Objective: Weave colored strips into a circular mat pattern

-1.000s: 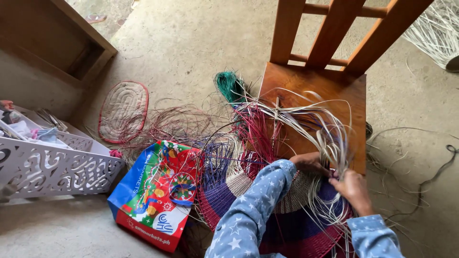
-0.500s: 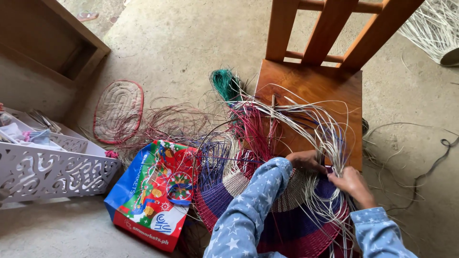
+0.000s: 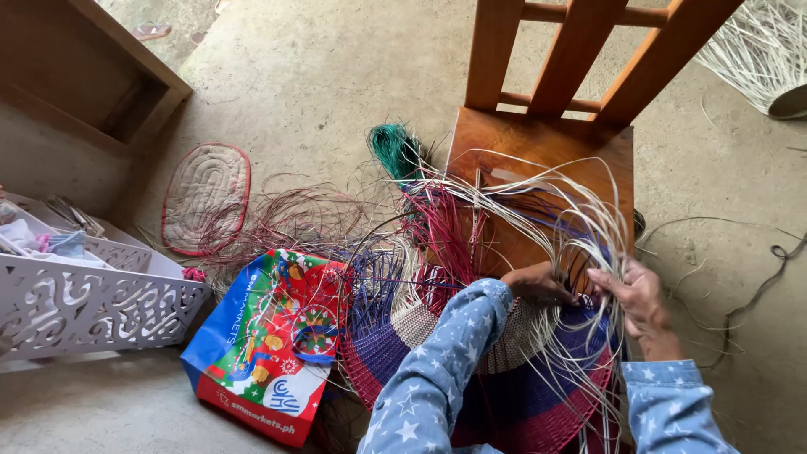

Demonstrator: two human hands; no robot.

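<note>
Right hand (image 3: 643,298) has shifted slightly lower beside the chair (image 3: 546,160). Both hands grasp pale strands (image 3: 580,227) on the woven basket (image 3: 504,378); left hand (image 3: 538,284) pinches them at the weave.

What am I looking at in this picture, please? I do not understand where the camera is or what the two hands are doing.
The camera sits on a person's head and looks down, so the two arms in star-printed blue sleeves are that person's own. The left hand and the right hand both grip pale loose strands that rise from a round woven piece with purple, cream and pink bands. The piece leans against a wooden chair. On the concrete floor lie a colourful printed bag, a small oval mat, a green bundle of fibre and, at the left edge, a white cut-out basket.
</note>
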